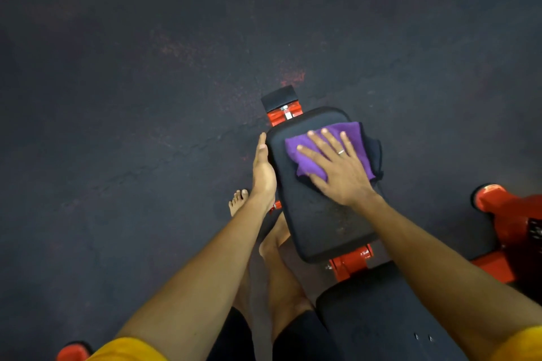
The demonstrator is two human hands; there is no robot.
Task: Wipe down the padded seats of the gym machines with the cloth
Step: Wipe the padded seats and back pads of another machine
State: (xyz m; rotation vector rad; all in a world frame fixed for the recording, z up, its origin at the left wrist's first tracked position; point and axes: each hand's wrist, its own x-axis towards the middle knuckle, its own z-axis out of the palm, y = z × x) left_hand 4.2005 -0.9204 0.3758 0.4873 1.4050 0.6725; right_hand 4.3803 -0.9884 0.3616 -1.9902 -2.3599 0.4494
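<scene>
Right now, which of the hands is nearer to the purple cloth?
Right. The right hand lies flat on the purple cloth, pressing it onto the black seat pad. The left hand rests against the pad's left edge, apart from the cloth.

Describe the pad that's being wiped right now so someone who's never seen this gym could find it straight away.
On the dark floor stands an orange-framed bench. Its farther black pad is the one: unlike the nearer pad, it has a purple cloth under the flat right hand, with the left hand against its edge.
</scene>
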